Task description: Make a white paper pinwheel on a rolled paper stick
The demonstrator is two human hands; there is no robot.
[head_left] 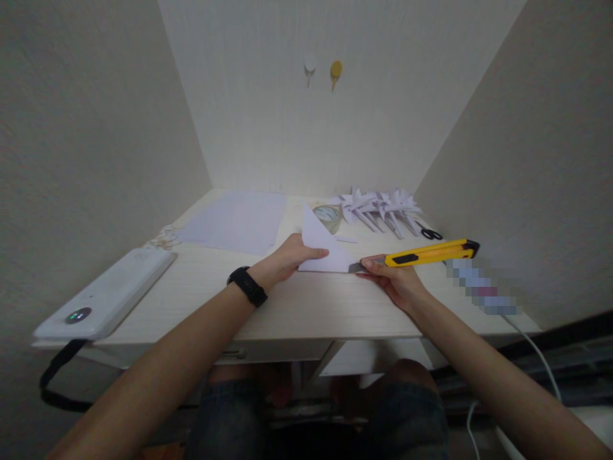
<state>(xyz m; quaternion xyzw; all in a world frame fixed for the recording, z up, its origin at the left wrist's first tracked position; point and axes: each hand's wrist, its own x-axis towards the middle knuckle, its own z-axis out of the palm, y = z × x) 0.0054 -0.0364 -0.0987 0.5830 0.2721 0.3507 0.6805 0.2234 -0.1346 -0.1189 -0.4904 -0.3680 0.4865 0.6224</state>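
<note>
1. Head view, lower left of the frame: a white device [115, 291] with a small lit display is lying on the pale desk [297, 313], its black strap [57, 377] hanging over the front edge.
2. Left of centre, beyond it, I'm seeing a large white paper sheet [234, 220] lying flat.
3. At the centre, the person's left hand [290, 255], a black watch [248, 285] circling its wrist, is holding the folded paper [316, 236], thumb pressing on top and the other fingers mostly hiding beneath.
4. Just behind the paper, a round item [327, 216] is resting on the desk; I can't tell what it is.
5. Right of centre, farther back, white paper pinwheels [380, 206] are lying in a crowded row.
6. Nearer, the right hand [395, 281] is pinching the yellow utility knife [431, 253] by its blade [355, 268], thumb above and fingers below, the handle pointing rightward. The blade is meeting the paper's right corner; whether it is sitting inside the fold, I can't tell.
7. Behind the handle, black scissors [431, 234] are lying near the pinwheels.
</note>
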